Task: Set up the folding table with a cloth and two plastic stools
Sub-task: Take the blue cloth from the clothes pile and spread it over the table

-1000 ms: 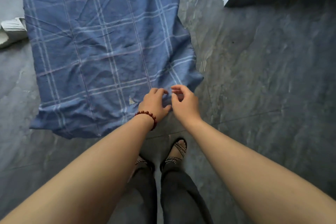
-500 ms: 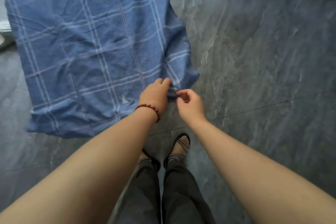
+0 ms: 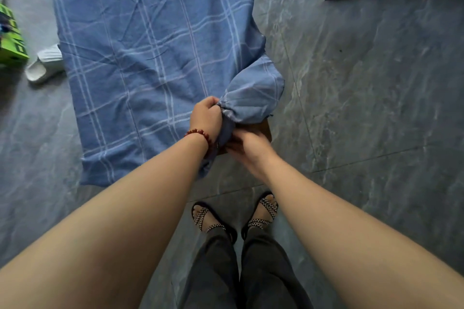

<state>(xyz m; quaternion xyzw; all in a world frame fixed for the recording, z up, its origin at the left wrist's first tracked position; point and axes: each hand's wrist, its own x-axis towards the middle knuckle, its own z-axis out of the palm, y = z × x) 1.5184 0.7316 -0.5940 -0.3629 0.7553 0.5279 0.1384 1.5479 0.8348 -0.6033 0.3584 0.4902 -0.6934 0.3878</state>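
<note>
Bunching the near right corner of the creased blue checked cloth [image 3: 150,57], the grip of the left hand [image 3: 206,118] is closed tightly round a gathered fold, which is turned back into a soft rounded pouch. The right hand [image 3: 247,148] is placed just beneath, at the bared brown corner of the tabletop [image 3: 266,130]; whether its grip holds anything cannot be told. The rest of the cloth is spread over the tabletop, surrounded by glossy grey veined floor [image 3: 376,108].

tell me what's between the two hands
A hanging fold of the blue cloth, gripped by the left hand, with the right hand beside it; head view.
</note>
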